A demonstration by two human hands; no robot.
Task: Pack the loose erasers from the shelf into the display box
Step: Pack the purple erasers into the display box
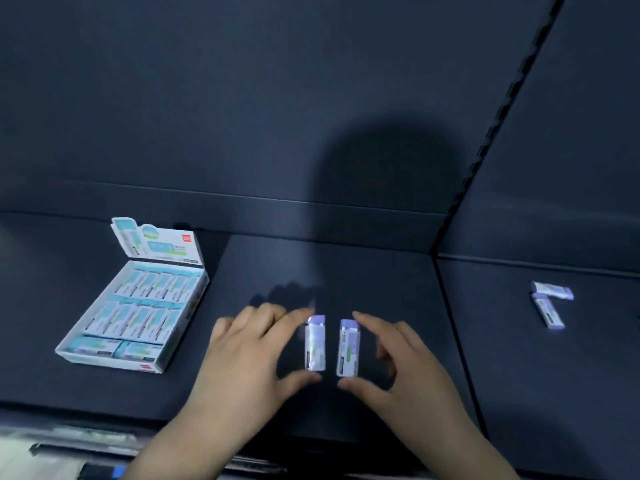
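Between the hands | two erasers [315, 342] | left hand [249, 344] touching one

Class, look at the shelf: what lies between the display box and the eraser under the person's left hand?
Only the left hand and bare dark shelf lie between the display box and that eraser, in the head view.

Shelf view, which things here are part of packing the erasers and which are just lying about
Part of the job:
display box
two erasers between the hands
two loose erasers at right
left hand
right hand

Lying about:
blurred items at the bottom left edge
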